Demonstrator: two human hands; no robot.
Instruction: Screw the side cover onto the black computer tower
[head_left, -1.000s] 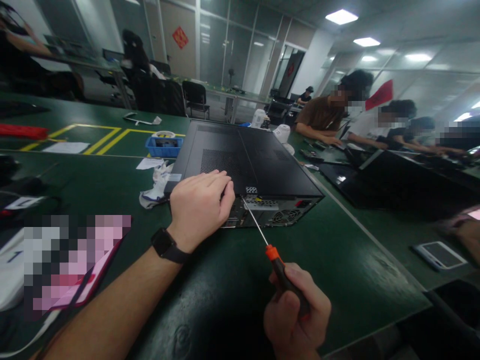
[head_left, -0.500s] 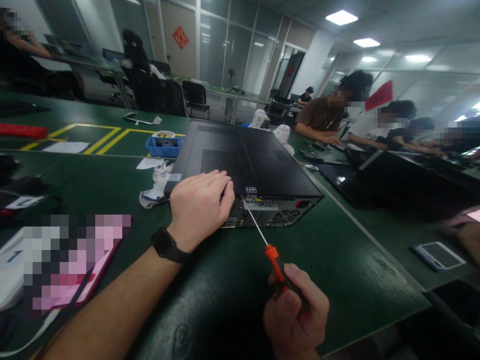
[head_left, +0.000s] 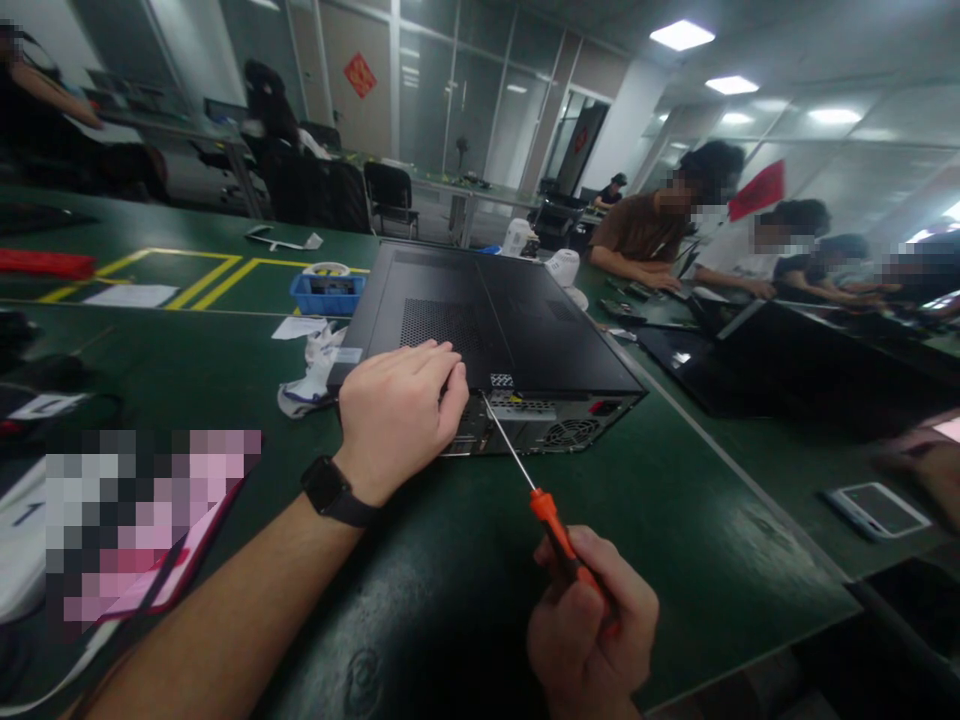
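A black desktop computer case (head_left: 540, 325) lies flat on the green table, its rear panel with the fan grille (head_left: 571, 432) towards me. My left hand (head_left: 401, 410) rests on the case's near edge, fingers stretched over the top cover and the thumb alongside, and grips nothing. Wrapped round the orange and black handle of a screwdriver (head_left: 547, 515) is my right hand (head_left: 596, 620). The screwdriver's shaft slants up and its tip meets the rear panel's top edge, just right of my left thumb. Whatever lies under the tip is too small to make out.
A blue bin (head_left: 328, 293) and a crumpled white glove (head_left: 311, 375) lie left of the case. A pink item (head_left: 161, 560) is nearby at the left. Black panels (head_left: 817, 350) and a small boxed device (head_left: 879, 510) are at right. Co-workers sit beyond.
The screwdriver's handle has turned slightly in my right hand, showing more orange. Its tip stays at the same spot on the case, and my left hand has kept its place.
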